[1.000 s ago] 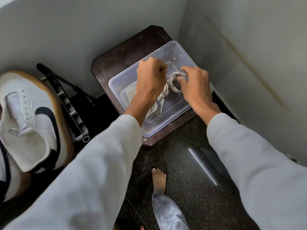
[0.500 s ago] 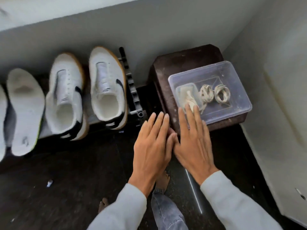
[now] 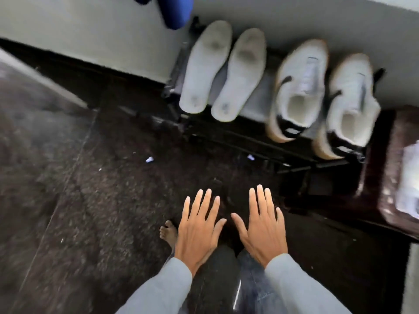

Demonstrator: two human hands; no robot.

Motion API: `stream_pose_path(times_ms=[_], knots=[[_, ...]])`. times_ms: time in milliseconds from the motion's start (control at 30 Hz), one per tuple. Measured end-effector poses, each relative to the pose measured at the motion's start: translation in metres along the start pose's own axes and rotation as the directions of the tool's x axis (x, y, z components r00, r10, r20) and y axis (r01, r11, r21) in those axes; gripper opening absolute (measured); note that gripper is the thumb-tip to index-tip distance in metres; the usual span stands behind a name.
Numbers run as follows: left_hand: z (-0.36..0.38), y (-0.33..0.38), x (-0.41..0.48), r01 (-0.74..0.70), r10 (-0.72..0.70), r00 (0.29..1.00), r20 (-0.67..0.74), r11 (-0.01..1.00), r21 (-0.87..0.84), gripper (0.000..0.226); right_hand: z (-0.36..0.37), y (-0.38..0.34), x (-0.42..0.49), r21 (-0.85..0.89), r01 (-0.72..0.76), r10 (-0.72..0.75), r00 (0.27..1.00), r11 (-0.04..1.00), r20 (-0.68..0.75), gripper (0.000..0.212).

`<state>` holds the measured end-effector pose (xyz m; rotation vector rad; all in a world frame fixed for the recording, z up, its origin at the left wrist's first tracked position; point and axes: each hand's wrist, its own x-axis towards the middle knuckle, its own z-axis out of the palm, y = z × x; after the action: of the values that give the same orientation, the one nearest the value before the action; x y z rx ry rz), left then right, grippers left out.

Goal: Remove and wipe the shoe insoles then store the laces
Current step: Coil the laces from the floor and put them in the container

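Both hands hover flat above the floor (image 3: 90,200): left hand (image 3: 199,230) and right hand (image 3: 260,227) side by side, fingers spread, holding nothing. Two insoles (image 3: 206,69) lie together at the rack's (image 3: 260,143) left end, and the shoes (image 3: 299,91) are at its right end, beside a blurred box (image 3: 410,177).

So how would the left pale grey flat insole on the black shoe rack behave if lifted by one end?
The left pale grey insole looks thin, so probably light and bendy, drooping somewhat. Being flat, it would likely slide on the black shoe rack, not roll.
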<state>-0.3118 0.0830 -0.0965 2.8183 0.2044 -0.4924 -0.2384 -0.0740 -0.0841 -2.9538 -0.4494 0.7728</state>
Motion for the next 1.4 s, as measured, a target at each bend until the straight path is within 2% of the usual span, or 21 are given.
stream_pose_path(times_ms=[300, 500, 667, 767, 967, 1100, 1300, 1400], knots=[[0.019, -0.212, -0.050, 0.340, -0.331, 0.938, 0.100, 0.936, -0.089, 0.056, 0.069, -0.170, 0.055, -0.218, 0.252, -0.222, 0.963, 0.943, 0.153, 0.083], [0.043, -0.314, -0.030, 0.417, -0.409, 0.908, 0.094, 0.905, -0.088, 0.059, 0.111, -0.268, 0.130, -0.170, 0.403, -0.348, 0.895, 0.899, 0.278, 0.075], [0.074, -0.366, 0.005, 0.457, -0.451, 0.889, 0.079, 0.868, -0.195, 0.051, 0.163, -0.332, 0.204, -0.137, 0.479, -0.400, 0.833, 0.867, 0.383, 0.071], [0.114, -0.398, 0.042, 0.482, -0.474, 0.876, 0.094, 0.842, -0.242, 0.052, 0.205, -0.364, 0.258, -0.178, 0.541, -0.451, 0.809, 0.822, 0.377, 0.068], [0.222, -0.458, 0.123, 0.553, -0.531, 0.832, 0.157, 0.774, -0.310, 0.053, 0.331, -0.387, 0.367, -0.173, 0.603, -0.523, 0.776, 0.778, 0.353, 0.055], [0.281, -0.484, 0.160, 0.556, -0.522, 0.831, 0.193, 0.767, -0.320, 0.053, 0.400, -0.388, 0.417, -0.167, 0.590, -0.523, 0.790, 0.790, 0.318, 0.044], [0.315, -0.522, 0.181, 0.543, -0.515, 0.839, 0.173, 0.782, -0.305, 0.052, 0.447, -0.382, 0.439, -0.047, 0.563, -0.550, 0.819, 0.825, 0.164, 0.033], [0.312, -0.527, 0.187, 0.535, -0.517, 0.843, 0.146, 0.779, -0.326, 0.051, 0.452, -0.381, 0.439, 0.055, 0.538, -0.539, 0.824, 0.841, 0.173, 0.024]])
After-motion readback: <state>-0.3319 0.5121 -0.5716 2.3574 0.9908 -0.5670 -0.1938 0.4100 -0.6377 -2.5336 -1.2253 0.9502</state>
